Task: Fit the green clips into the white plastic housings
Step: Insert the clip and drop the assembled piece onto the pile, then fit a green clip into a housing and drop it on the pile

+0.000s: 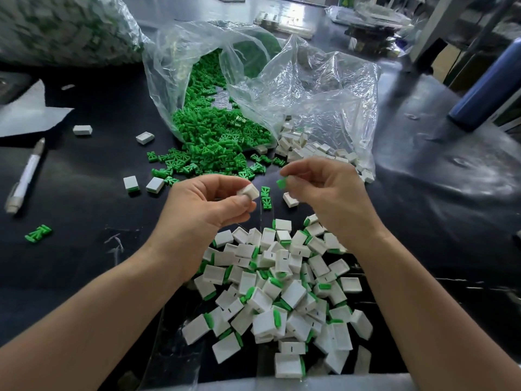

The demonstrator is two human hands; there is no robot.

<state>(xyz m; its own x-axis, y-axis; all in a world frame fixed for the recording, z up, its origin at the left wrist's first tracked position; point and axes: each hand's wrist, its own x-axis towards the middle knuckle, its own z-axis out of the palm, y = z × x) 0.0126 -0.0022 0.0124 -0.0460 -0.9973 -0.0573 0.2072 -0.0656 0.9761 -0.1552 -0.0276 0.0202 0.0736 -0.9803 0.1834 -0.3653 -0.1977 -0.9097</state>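
Closest in, at the near edge, there's the heap of finished pieces (282, 292), white boxes with a green edge poking out of each. So plenty look done already, and I'd guess there's a long way to go going by the stock further back.

Above the heap, the left hand (203, 204) pinches one white housing (248, 191) between thumb and fingertips, with the other fingers curled under. The right hand (324, 190) has a green clip (281, 183) pinched between thumb and forefinger. Only a small corner of the clip shows past the fingertips. The clip is just to the right of the housing, level with it. They're close but not touching, with a gap of dark table (84, 108) between them.

My take on doing this step well:
- Turn the housing so its open side faces the clip. I honestly can't tell from here which way it's facing.
- Keep the left-hand fingers on the sides so they don't block the mouth.
- Line the clip up square before pushing, because going in crooked will probably jam it.
- Push until only the green edge shows, like the ones in the heap.

Further away, the clear bag (324, 88) spills loose green clips (220, 131) on the left and empty housings (310, 150) on the right. A pen (25, 176) lies off to the far left.
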